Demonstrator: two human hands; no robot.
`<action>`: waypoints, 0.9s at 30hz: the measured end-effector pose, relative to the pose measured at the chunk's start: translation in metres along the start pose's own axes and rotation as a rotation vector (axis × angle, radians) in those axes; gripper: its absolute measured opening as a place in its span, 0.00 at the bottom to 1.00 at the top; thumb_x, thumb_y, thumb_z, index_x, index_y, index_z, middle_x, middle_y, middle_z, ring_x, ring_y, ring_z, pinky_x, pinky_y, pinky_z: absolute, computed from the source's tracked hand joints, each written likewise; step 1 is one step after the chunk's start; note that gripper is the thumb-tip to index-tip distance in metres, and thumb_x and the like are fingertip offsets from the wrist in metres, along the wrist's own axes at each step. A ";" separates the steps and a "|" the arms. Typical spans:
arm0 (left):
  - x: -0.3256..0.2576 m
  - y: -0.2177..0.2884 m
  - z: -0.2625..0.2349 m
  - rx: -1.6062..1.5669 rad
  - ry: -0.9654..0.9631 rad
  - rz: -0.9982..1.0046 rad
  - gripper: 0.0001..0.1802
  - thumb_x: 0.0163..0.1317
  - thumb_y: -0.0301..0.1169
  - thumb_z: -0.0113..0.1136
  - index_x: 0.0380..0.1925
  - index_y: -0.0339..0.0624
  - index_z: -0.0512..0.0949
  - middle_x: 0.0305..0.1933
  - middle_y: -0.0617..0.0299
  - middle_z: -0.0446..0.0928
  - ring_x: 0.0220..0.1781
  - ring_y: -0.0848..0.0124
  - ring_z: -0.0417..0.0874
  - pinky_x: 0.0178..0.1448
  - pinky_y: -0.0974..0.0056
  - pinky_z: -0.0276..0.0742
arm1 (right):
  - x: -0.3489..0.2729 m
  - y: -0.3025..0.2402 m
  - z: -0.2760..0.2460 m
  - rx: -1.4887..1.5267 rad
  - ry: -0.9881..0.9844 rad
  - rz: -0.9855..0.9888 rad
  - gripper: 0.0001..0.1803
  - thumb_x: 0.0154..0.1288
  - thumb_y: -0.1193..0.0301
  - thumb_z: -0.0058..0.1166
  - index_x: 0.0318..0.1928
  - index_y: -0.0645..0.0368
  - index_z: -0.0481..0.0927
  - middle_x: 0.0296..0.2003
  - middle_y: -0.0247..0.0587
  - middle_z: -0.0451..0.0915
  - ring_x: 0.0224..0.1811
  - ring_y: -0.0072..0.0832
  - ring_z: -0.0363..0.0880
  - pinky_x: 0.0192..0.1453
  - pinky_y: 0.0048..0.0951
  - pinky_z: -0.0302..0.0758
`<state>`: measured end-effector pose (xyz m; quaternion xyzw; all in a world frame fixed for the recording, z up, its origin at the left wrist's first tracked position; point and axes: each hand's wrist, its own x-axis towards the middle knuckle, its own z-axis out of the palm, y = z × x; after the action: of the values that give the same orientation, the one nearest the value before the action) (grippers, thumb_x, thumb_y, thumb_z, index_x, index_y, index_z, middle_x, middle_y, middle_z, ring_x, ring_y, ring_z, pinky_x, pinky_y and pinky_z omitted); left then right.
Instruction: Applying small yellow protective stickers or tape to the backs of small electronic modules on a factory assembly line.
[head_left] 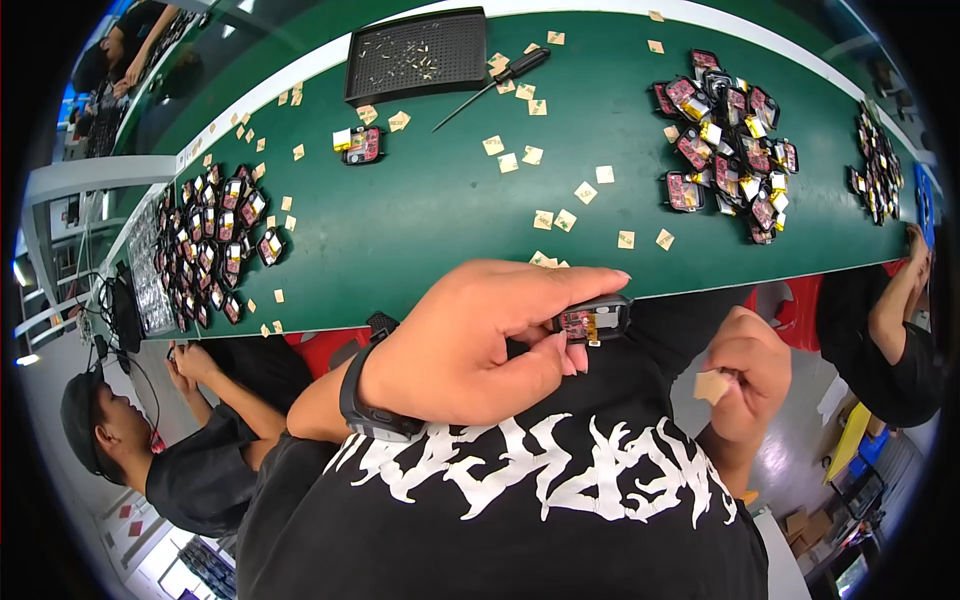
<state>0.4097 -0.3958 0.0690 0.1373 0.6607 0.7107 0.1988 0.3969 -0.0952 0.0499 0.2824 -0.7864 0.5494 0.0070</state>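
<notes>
My left hand [480, 340] is closed around a small black electronic module [592, 322] with a red and yellow board inside, held close to my chest below the table edge. A black band sits on that wrist. Off to the right, my right hand [745, 375] pinches a small tan square of paper backing [712, 387] between thumb and fingers. The two hands are apart, the module pointing toward the right hand.
A green table [420, 210] carries a pile of the same modules at right [730, 145], another pile at left [210, 240], one lone module [362, 145], scattered tan squares, a black tray [418, 55] and a screwdriver [495, 85]. Other people sit at left and right.
</notes>
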 end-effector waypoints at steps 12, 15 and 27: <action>0.019 0.002 0.012 -0.146 0.071 -0.248 0.26 0.69 0.15 0.49 0.68 0.30 0.72 0.45 0.57 0.81 0.39 0.77 0.83 0.40 0.73 0.79 | -0.116 0.031 -0.087 -0.243 0.467 0.267 0.23 0.70 0.59 0.59 0.24 0.59 0.68 0.22 0.32 0.66 0.25 0.22 0.61 0.32 0.28 0.57; 0.026 0.005 0.015 -0.143 0.070 -0.312 0.25 0.71 0.16 0.51 0.68 0.32 0.73 0.44 0.61 0.80 0.38 0.81 0.82 0.39 0.75 0.76 | -0.153 0.039 -0.111 -0.384 0.555 0.422 0.24 0.74 0.59 0.58 0.24 0.57 0.64 0.23 0.28 0.62 0.27 0.19 0.58 0.32 0.26 0.55; 0.039 -0.010 0.025 -0.065 0.100 -0.310 0.23 0.71 0.17 0.53 0.65 0.30 0.75 0.41 0.63 0.80 0.37 0.80 0.80 0.40 0.75 0.74 | -0.166 0.089 -0.117 -0.120 1.045 0.793 0.17 0.82 0.57 0.49 0.46 0.58 0.81 0.31 0.26 0.77 0.29 0.12 0.65 0.33 0.16 0.61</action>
<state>0.3874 -0.3552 0.0586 -0.0080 0.6598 0.6984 0.2773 0.4608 0.1000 -0.0337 -0.3336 -0.7531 0.5303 0.2009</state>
